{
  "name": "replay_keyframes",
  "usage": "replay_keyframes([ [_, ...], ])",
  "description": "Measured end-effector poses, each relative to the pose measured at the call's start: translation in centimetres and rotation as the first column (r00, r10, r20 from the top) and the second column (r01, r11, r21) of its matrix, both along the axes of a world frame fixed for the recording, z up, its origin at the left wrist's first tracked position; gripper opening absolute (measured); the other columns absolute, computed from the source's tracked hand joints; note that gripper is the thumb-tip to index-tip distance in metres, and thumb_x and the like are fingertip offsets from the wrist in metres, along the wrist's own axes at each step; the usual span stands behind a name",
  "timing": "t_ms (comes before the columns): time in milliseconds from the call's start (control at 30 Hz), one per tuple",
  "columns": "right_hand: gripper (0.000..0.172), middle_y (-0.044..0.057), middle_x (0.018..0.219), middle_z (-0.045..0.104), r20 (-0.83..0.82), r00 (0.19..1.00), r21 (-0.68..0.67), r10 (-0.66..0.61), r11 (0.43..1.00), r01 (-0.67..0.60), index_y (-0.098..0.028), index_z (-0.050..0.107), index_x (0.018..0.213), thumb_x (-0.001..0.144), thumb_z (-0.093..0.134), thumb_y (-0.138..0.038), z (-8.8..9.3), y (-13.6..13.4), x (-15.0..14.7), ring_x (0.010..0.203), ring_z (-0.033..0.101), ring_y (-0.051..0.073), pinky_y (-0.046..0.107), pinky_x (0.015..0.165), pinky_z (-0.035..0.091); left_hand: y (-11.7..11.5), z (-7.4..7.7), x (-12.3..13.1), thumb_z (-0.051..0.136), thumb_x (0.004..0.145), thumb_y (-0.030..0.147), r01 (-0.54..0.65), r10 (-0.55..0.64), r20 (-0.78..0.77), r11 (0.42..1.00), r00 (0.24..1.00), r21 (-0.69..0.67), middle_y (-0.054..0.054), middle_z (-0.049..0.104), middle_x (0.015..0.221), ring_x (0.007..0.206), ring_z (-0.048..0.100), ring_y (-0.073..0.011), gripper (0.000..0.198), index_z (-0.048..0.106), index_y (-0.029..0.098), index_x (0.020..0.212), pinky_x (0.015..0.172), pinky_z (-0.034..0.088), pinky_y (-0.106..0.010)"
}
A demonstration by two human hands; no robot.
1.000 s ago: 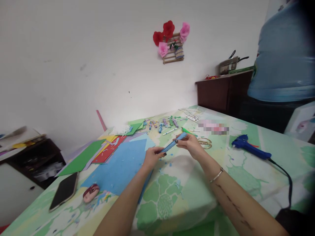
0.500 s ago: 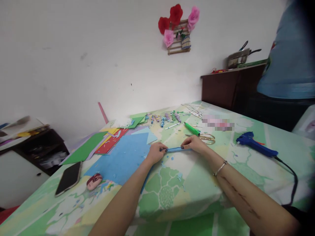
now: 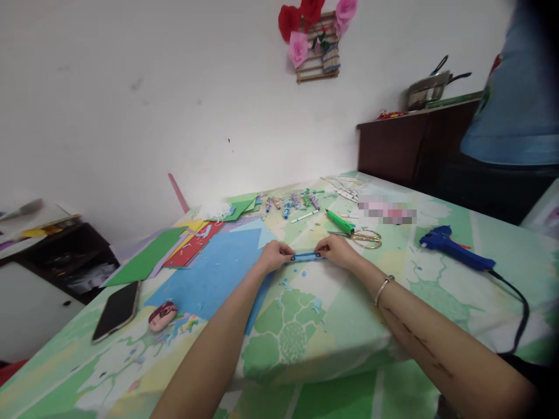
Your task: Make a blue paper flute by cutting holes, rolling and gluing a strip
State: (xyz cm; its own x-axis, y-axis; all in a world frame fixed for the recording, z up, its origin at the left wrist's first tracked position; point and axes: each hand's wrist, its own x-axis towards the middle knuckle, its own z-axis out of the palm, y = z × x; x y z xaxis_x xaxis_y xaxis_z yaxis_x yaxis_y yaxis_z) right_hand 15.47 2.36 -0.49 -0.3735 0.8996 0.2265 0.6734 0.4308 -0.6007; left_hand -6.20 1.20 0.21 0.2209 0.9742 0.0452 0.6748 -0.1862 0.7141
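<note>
Blue strip (image 3: 304, 256) swung from tilted to nearly level since one second ago; now left of scissors (image 3: 367, 238). Left hand (image 3: 275, 256) pinches left end; right hand (image 3: 340, 251) pinches right end, near scissors. Green tool (image 3: 340, 222) just behind scissors; glue gun (image 3: 456, 249) right of scissors; blue sheet (image 3: 218, 270) farther left.

Soft light in here: the wall (image 3: 174, 93) is brightest low, left of centre, greyer toward upper left; blackness blots the right edge.
</note>
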Motion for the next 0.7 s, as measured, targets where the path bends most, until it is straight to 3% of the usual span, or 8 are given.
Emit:
replay_keyframes([
  [233, 0.021, 0.002, 0.064, 0.067, 0.048, 0.999, -0.058, 0.014, 0.998, -0.011, -0.018, 0.074, 0.074, 0.06, 0.059, -0.013, 0.6, 0.9, -0.3, 0.06, 0.055, 0.014, 0.021, 0.053, 0.036, 2.4, 2.3, 0.1, 0.07, 0.047, 0.019, 0.112, -0.125, -0.052, 0.972, 0.991, -0.208, -0.001, 0.061, 0.049, 0.043, 0.046, -0.0101, 0.019, 0.073, 0.014, 0.065, 0.041, 0.032, -0.021],
  [367, 0.023, 0.001, 0.059, 0.066, 0.082, 0.994, -0.108, 0.073, 0.992, -0.064, -0.018, 0.074, 0.07, 0.055, 0.059, -0.008, 1.1, 1.6, -0.6, 0.057, 0.055, 0.014, 0.021, 0.05, 0.035, 3.6, 2.8, 0.5, 0.072, 0.045, 0.021, 0.118, -0.146, -0.088, 0.956, 0.985, -0.267, 0.002, 0.052, 0.037, 0.035, 0.037, -0.0078, 0.014, 0.071, 0.015, 0.057, 0.037, 0.028, -0.021],
  [600, 0.012, 0.001, 0.057, 0.063, 0.082, 0.992, -0.036, 0.098, 0.995, -0.095, -0.016, 0.071, 0.068, 0.063, 0.06, -0.015, 0.9, 1.3, -0.7, 0.055, 0.052, 0.012, 0.021, 0.051, 0.033, 2.4, 1.1, -0.3, 0.068, 0.057, 0.027, 0.163, -0.17, -0.058, 0.98, 0.984, -0.115, -0.001, 0.063, 0.055, 0.052, 0.049, -0.0108, 0.017, 0.071, 0.014, 0.068, 0.05, 0.036, -0.021],
  [700, 0.013, 0.001, 0.058, 0.062, 0.082, 0.993, 0.033, 0.084, 0.996, -0.087, -0.016, 0.069, 0.066, 0.064, 0.057, -0.012, 0.4, 0.8, -0.7, 0.056, 0.052, 0.012, 0.021, 0.053, 0.033, 1.4, 0.0, -0.7, 0.061, 0.066, 0.023, 0.184, -0.181, -0.068, 0.982, 0.981, 0.034, -0.003, 0.065, 0.066, 0.061, 0.054, -0.0126, 0.015, 0.071, 0.014, 0.074, 0.059, 0.039, -0.022],
])
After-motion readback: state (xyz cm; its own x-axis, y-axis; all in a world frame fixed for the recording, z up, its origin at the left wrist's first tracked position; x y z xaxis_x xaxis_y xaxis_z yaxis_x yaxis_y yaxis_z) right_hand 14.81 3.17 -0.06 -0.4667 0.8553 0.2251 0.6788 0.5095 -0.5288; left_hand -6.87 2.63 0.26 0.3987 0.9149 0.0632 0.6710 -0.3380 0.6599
